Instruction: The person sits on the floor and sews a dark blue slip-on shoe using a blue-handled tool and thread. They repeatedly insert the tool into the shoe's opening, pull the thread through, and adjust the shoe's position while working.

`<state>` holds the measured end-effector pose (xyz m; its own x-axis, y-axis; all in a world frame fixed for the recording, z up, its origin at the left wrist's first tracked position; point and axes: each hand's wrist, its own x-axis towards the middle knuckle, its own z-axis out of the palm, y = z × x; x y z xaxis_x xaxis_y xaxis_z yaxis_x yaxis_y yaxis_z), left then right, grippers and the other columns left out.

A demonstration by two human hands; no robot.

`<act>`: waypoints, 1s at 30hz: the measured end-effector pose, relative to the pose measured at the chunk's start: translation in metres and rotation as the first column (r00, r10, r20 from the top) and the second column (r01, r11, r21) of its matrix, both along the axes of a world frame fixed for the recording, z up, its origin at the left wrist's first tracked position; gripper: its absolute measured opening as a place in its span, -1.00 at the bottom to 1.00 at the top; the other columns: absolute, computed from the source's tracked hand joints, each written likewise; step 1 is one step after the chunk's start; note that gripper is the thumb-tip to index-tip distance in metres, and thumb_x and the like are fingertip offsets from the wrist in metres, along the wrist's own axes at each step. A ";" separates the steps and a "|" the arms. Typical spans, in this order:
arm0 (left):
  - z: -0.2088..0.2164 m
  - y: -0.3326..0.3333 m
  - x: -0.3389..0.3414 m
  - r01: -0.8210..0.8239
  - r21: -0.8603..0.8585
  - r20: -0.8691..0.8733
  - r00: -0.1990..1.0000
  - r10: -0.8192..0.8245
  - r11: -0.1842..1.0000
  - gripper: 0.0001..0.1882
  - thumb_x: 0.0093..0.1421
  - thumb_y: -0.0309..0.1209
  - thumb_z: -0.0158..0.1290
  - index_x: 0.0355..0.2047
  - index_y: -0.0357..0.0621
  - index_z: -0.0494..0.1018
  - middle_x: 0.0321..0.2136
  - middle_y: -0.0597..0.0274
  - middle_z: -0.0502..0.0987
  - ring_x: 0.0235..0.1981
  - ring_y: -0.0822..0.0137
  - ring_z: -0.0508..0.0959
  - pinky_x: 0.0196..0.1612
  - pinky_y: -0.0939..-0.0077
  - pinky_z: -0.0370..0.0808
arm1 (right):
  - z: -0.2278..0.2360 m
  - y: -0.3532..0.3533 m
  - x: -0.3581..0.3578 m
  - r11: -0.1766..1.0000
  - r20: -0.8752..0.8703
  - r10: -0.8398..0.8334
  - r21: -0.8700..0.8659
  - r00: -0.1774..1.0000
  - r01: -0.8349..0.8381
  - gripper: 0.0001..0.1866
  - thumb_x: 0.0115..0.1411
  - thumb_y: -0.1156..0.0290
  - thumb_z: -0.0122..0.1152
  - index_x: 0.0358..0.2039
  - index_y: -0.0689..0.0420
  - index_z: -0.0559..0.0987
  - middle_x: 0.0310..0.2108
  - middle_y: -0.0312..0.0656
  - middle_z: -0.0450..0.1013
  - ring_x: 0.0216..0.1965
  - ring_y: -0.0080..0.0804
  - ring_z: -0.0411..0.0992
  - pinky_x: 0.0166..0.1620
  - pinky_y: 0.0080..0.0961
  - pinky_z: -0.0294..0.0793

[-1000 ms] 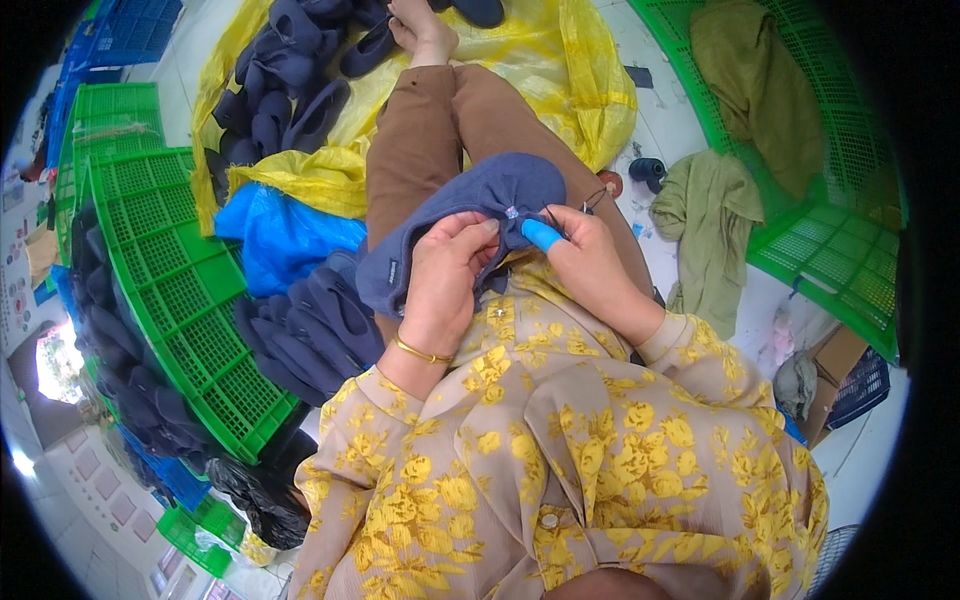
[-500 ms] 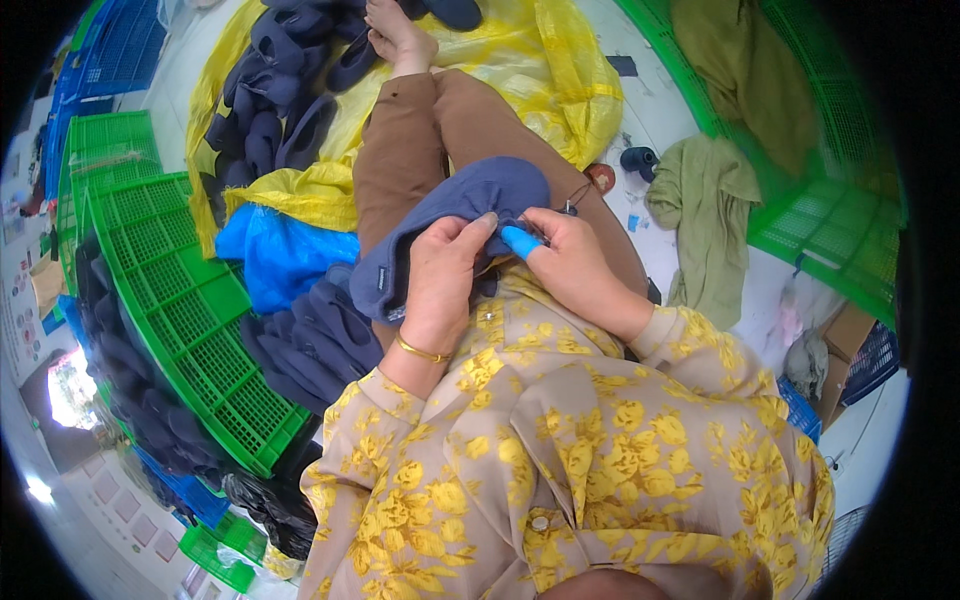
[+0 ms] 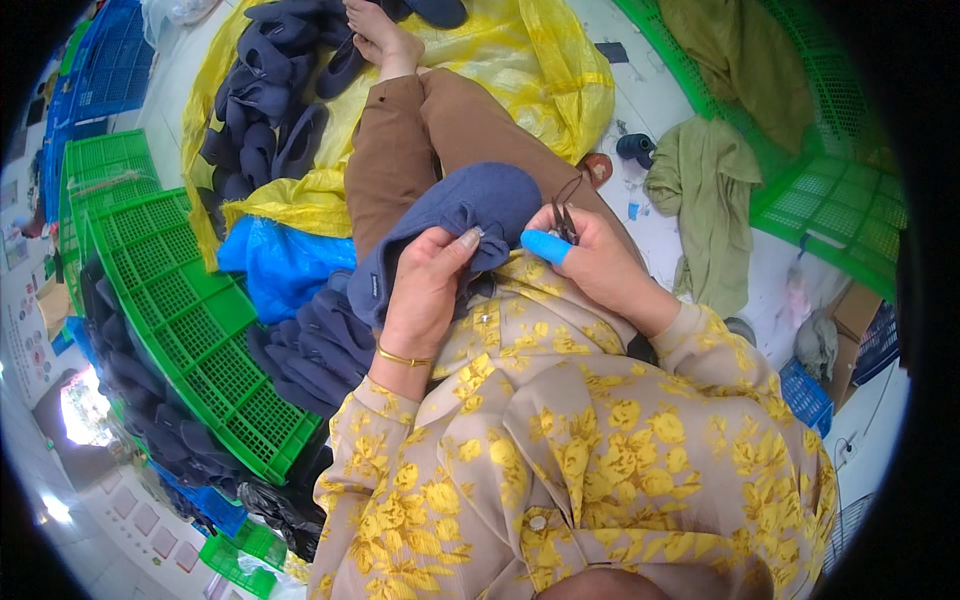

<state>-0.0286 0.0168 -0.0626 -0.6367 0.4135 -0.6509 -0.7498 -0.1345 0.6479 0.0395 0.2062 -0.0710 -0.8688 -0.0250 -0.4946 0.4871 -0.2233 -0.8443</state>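
On my lap lies a navy blue fabric piece (image 3: pixel 455 215), folded over my brown trousers. My left hand (image 3: pixel 425 290) pinches its bunched edge between thumb and fingers; a gold bangle sits on that wrist. My right hand (image 3: pixel 590 260) grips small metal thread snips (image 3: pixel 566 212) beside the cloth, and its index finger wears a blue finger cover (image 3: pixel 546 245). The snips' tips point toward the fabric edge.
A green plastic crate (image 3: pixel 190 320) stands at my left beside stacked navy pieces (image 3: pixel 310 345) and a blue plastic bag (image 3: pixel 275 265). More navy pieces (image 3: pixel 265 110) lie on a yellow plastic sheet (image 3: pixel 510 60) ahead. Olive garments (image 3: pixel 705 200) and green crates (image 3: pixel 830 190) are at the right.
My right hand has drawn slightly away from the fabric edge with the snips. My left hand keeps its pinch on the cloth, turned a little.
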 end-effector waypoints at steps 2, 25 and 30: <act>-0.010 -0.008 0.000 0.020 0.044 -0.006 1.000 -0.020 0.999 -0.92 0.30 -0.49 0.03 -0.29 -0.25 0.49 -0.32 0.29 0.58 -0.29 0.54 0.52 -0.17 0.65 0.45 | 0.003 -0.001 -0.001 0.995 -0.023 -0.018 0.097 1.000 0.020 -0.90 0.25 0.42 0.15 -0.36 0.16 0.50 -0.52 -0.43 0.36 -0.45 -0.71 0.24 -0.35 -0.63 0.29; -0.009 -0.010 0.001 -0.015 0.021 0.017 1.000 0.014 1.000 -0.84 0.27 -0.49 0.07 -0.47 -0.06 0.37 -0.45 0.42 0.44 -0.38 0.57 0.40 -0.23 0.63 0.36 | 0.003 -0.018 -0.003 0.937 -0.157 0.144 0.340 0.977 -0.084 -0.81 0.22 0.46 0.13 -0.18 0.22 0.59 -0.41 0.09 0.52 -0.46 -0.17 0.52 -0.35 -0.35 0.44; -0.015 -0.011 0.001 -0.027 0.061 -0.009 1.000 0.027 0.998 -0.88 0.25 -0.49 0.09 -0.44 -0.12 0.41 -0.43 0.38 0.47 -0.37 0.57 0.41 -0.24 0.64 0.36 | -0.002 -0.020 -0.005 0.931 -0.191 0.139 0.359 0.972 -0.062 -0.82 0.19 0.47 0.13 -0.21 0.23 0.59 -0.41 0.10 0.52 -0.42 -0.05 0.53 -0.34 -0.29 0.45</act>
